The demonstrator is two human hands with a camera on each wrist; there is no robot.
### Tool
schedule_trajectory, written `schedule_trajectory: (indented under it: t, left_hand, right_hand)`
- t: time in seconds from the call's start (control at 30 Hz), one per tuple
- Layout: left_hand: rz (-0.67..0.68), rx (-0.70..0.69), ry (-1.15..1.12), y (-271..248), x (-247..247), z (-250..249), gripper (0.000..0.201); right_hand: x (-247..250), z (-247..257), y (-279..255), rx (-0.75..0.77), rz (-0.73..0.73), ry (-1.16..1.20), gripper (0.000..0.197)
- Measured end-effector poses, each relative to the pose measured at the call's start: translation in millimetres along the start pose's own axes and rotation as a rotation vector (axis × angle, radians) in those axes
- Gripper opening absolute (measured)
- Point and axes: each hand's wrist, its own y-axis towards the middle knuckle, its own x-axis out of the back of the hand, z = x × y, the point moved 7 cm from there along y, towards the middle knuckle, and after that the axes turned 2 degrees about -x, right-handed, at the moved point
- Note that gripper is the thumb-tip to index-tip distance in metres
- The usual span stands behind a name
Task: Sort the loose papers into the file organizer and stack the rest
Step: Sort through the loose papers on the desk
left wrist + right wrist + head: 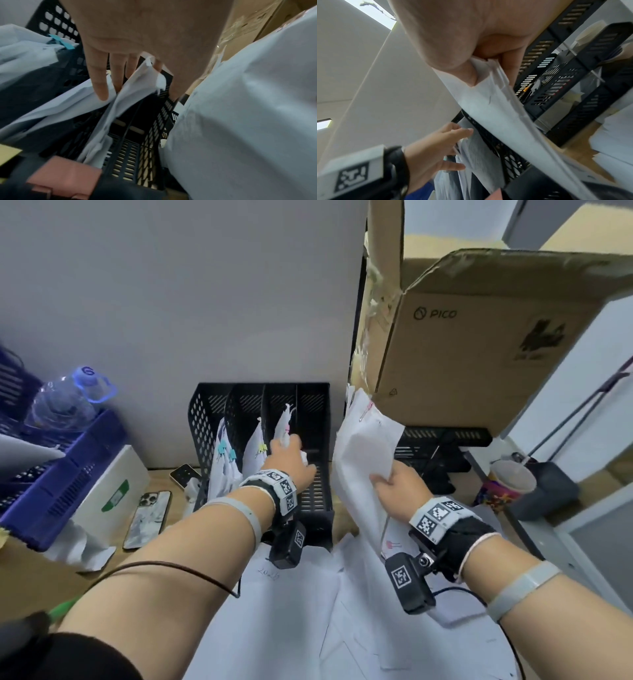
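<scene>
wooden desk (161, 479) bears black file organizer (205, 419), loose papers (291, 594), two phones (147, 518).

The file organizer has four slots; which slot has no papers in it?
The rightmost slot of the file organizer, next to the bundle in the right hand. The other three each hold clipped papers.

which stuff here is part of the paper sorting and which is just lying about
Job:
black file organizer
clipped papers in its slots
paper bundle held by right hand
left hand at the organizer
loose sheets in front

Lying about:
PICO cardboard box
water bottle
two phones
paper cup
blue crate
</scene>
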Motion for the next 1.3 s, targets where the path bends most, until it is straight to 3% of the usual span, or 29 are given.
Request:
schedule_trajectory:
  t: [0.07,0.17,0.23,0.4,0.53,0.6,0.7,0.9,1.07,1.23,1.3]
  left_hand:
    - [-0.059,0.037,-0.015,4,7,19,0.053]
    - [-0.138,0.005,0.005,7,25,38,0.025]
    - [-0.156,-0.029,0.025,10,35,47,0.017]
    - [0.018,-0.129,0.062,14,26,50,0.046]
    - [0.216,-0.130,0.106,13,3,53,0.050]
    - [0.235,-0.097,0.167,14,-4,59,0.053]
    - [0.155,-0.076,0.140,17,0,64,0.042]
    - [-0.022,-0.041,0.036,20,26,76,0.029]
    - [-0.122,-0.084,-0.055,19,42,72,0.039]
    - [-0.100,-0.115,-0.126,14,34,66,0.052]
    - [-0.079,-0.132,-0.138,10,28,61,0.053]
  right_hand:
    - [-4,12,6,0.039,0.019,0.064,0.030]
    - [-18,39,20,0.083,0.060,0.143,0.030]
    - [-30,59,31,0.101,0.069,0.182,0.030]
    - [-57,83,60,0.031,-0.006,0.179,0.037]
    - [-75,81,76,-0.030,-0.036,0.179,0.034]
    - [-79,80,81,-0.049,-0.064,0.238,0.032]
    - [-85,79,86,-0.070,-0.111,0.358,0.034]
    - [-109,70,95,-0.188,0.040,0.096,0.037]
    - [-118,73,97,-0.166,0.046,0.167,0.023]
    - [-158,61,83,-0.158,0.337,-0.147,0.030]
    - [-169,50,79,-0.152,0.389,-0.081,0.032]
